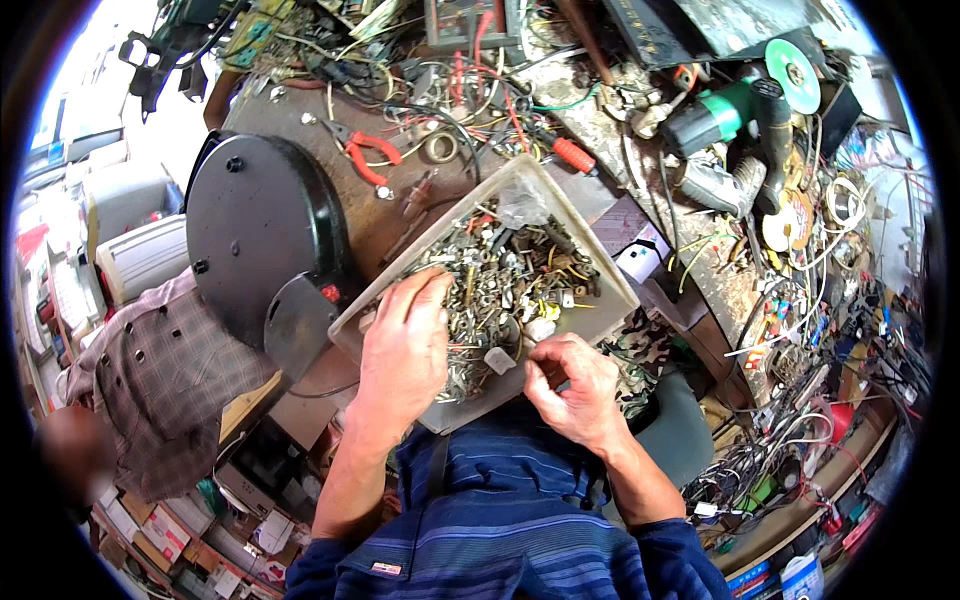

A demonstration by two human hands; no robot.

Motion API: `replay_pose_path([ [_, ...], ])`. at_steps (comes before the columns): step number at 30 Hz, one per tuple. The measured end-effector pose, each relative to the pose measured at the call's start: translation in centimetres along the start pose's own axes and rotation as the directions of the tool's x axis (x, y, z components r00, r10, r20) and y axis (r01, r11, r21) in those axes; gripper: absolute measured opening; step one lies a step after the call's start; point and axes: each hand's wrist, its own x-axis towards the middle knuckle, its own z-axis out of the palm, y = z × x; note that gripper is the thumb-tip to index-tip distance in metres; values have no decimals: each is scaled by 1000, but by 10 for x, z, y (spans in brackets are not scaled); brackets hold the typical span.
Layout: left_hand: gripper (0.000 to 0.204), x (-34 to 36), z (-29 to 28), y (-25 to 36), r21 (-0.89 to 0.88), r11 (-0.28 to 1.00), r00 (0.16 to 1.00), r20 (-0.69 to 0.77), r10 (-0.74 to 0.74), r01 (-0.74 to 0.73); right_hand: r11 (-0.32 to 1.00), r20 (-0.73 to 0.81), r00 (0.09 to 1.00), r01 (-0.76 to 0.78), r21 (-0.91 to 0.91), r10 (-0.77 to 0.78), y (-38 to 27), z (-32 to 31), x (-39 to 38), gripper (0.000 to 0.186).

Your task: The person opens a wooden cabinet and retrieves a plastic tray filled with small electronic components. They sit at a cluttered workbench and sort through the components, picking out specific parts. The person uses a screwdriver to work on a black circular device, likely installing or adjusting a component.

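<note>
A shallow whitish plastic tray point(590, 322) rests in front of me, tilted corner-wise, with a heap of mixed screws and small metal parts point(495, 285) in it. My left hand point(405, 340) reaches over the tray's left side, its fingers extended onto the heap and somewhat apart; nothing shows in them. Over the near right rim, my right hand point(578, 385) is closed in a pinch. Whatever may be between its fingertips is too small or hidden to name. A clear plastic bag point(523, 204) lies at the tray's far corner, and a small white plastic piece point(499, 360) lies between my hands.
Left of the tray stands a round black appliance base point(262, 235). Red-handled pliers point(365, 155), a tape roll point(440, 148) and a red-handled tool point(574, 157) lie beyond it. A green angle grinder point(715, 115) and tangled wires point(760, 480) crowd the right. A person's blurred part shows far left.
</note>
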Motion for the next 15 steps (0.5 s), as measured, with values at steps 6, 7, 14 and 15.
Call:
replay_pose_path([
  [6,60,44,49,18,246,956,983,121,136,-163,999,-12,1000,-25,39,26,1,2,-3,19],
  [7,59,45,54,18,276,947,985,98,140,-162,998,-10,999,-32,53,32,1,2,-4,19],
  [14,54,27,48,20,363,922,974,221,58,-137,994,-33,999,0,107,3,6,3,-5,17],
  [15,51,26,47,21,387,911,978,197,70,-143,994,-33,999,1,106,2,5,3,-5,16],
])
